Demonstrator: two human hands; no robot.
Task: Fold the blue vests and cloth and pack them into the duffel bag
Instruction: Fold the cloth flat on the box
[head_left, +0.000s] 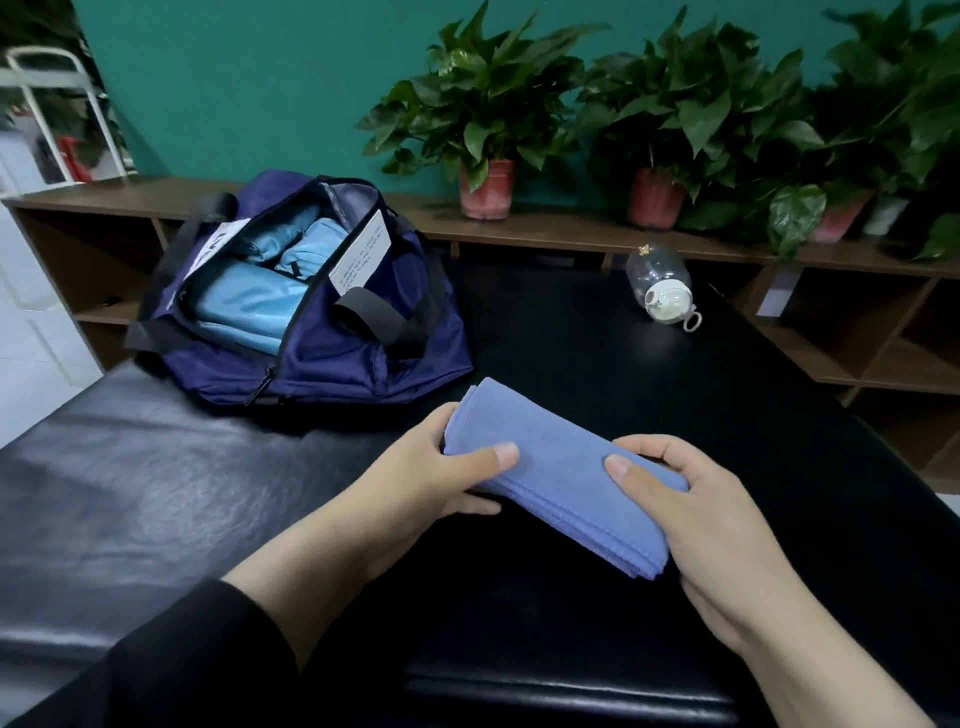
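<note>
Black padded table (156, 467) — left hand (441, 467) and right hand (706, 525) grip folded cloth (561, 483).

Wall: teal (270, 93), spanning your upper frame.
Shelf: low brown unit (571, 231) along it, holding potted plants (488, 114).
Surface: black padded table (156, 467) below you.

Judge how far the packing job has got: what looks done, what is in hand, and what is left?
Done: light blue folded vests already lie inside the open duffel bag. In hand: the blue cloth, folded into a compact pad, gripped by the left hand and right hand above the black table. Left: putting the cloth into the bag.
</note>
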